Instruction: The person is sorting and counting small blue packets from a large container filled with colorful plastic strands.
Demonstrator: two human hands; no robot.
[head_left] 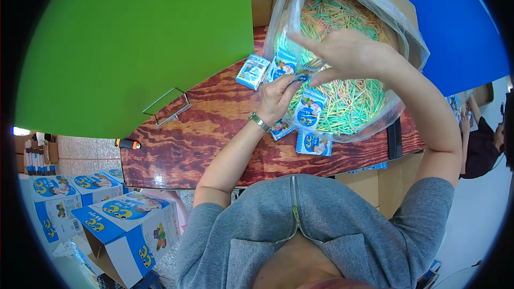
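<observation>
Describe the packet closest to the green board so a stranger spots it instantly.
Find the red-brown wooden table, then the plastic bag of pastel sticks. The blue-and-white packet lies left of that bag; among nearby packets, it's farthest left.

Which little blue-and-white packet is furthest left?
The packet beside the green board; all the other packets sit further right, closer to the sticks.

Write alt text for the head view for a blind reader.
A person's left hand pinches a small blue-and-white packet at the edge of a large, clear plastic bag of thin pastel sticks, the right hand open over them. More packets lie on a red-brown wood-grain table.
</observation>
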